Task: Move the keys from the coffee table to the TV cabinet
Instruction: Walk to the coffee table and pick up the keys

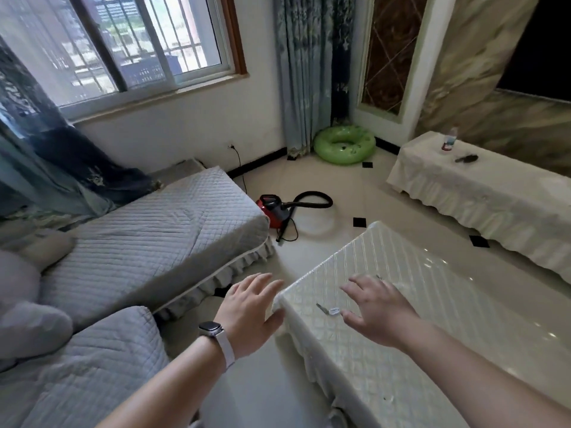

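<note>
- Pale tiled floor (312, 193) with small black inset squares runs between the furniture, and your landmark is the coffee table (411, 350), draped in a cream lattice-patterned cover.
- Your right hand (378, 305) hangs over the near-left part of the coffee table with its fingers (355, 284) spread wide, gripping nothing.
- Keys (328, 310) lie flat on the coffee table cover just left of your right thumb, close to the table's left edge; you cannot tell whether the thumb touches them.
- Your left hand (250, 313) is also splayed wide and holds nothing, poised just off the coffee table's left corner with the thumb at the cover's edge.
- On that wrist sits a watch (211, 329) with a light strap.
- Left of the coffee table, a grey quilted sofa (148, 242) stretches away.
- Beyond the coffee table's far end, a red vacuum cleaner (273, 210) lies on the floor, and farther on a green inflatable ring (344, 148) leans in the corner by the curtain (309, 72).
- Right of the coffee table, well apart, stands the TV cabinet (482, 193) under a cream cloth, carrying a bottle (449, 139) and a small dark object, too blurred to identify.
</note>
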